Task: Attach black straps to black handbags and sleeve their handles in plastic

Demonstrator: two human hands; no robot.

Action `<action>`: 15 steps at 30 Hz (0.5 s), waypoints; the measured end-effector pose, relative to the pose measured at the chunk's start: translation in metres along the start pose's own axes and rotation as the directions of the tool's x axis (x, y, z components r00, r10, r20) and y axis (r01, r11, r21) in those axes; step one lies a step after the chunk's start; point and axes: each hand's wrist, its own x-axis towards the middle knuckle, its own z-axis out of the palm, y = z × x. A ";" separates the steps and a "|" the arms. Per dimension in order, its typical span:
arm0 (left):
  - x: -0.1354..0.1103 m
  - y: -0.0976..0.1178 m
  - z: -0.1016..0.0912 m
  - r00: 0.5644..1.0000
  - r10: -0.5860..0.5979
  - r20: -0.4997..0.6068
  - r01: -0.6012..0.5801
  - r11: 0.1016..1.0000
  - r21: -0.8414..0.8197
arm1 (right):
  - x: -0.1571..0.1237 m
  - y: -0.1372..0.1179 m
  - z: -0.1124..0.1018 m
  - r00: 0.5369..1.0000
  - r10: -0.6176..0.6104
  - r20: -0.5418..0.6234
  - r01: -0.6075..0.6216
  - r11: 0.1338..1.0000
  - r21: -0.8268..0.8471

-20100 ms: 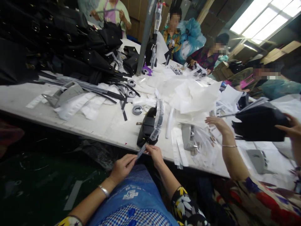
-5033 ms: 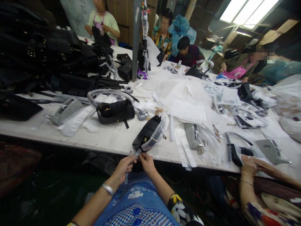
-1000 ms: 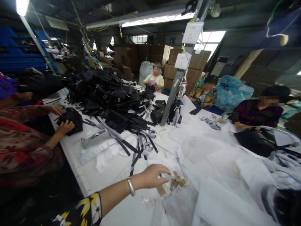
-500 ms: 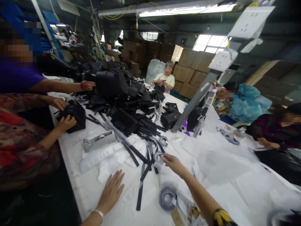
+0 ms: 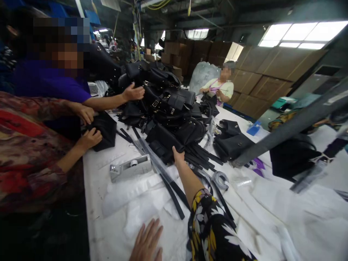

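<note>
Seemingly mid-reach, the right hand (image 5: pixel 178 156) was at a boxy black leather-like bag (image 5: pixel 164 137), grip impossible to tell; a firm hold seemed needed. The left hand's (image 5: pixel 145 246) grip was spread apart.

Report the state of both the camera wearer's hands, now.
Left hand: open, fingers spread, palm down.
Right hand: at a black bag; whether it grips cannot be told.

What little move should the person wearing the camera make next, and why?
Perhaps secure the front black bag with the right hand: that hand is at its edge, but partly hidden, so no firm grip shows. The left hand is spread, palm down.
</note>
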 end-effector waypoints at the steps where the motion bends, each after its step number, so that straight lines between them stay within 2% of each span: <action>1: -0.001 0.000 0.002 1.000 -0.001 0.001 0.001 1.000 -0.004 | 0.000 -0.002 0.001 0.999 0.011 -0.049 -0.009 0.999 0.048; 5: 0.000 -0.001 0.003 1.000 -0.011 -0.022 0.011 1.000 -0.021 | -0.001 -0.033 -0.009 0.977 0.033 -0.213 0.025 0.964 0.263; 8: 0.000 -0.001 0.003 0.998 0.005 -0.064 -0.007 1.000 -0.027 | -0.005 -0.070 -0.034 0.960 0.056 -0.274 0.068 0.904 0.423; 10: -0.002 -0.001 0.004 0.996 0.007 -0.092 -0.011 0.999 -0.042 | -0.018 -0.093 -0.062 0.961 0.085 -0.265 0.069 0.851 0.521; 12: -0.004 -0.003 0.008 0.994 -0.010 -0.113 0.001 0.997 -0.083 | -0.041 -0.108 -0.099 0.970 0.108 -0.217 0.045 0.799 0.600; 15: 0.001 -0.006 0.007 0.992 -0.082 -0.094 0.056 0.966 -0.253 | -0.096 -0.106 -0.168 0.983 0.137 -0.118 -0.022 0.739 0.674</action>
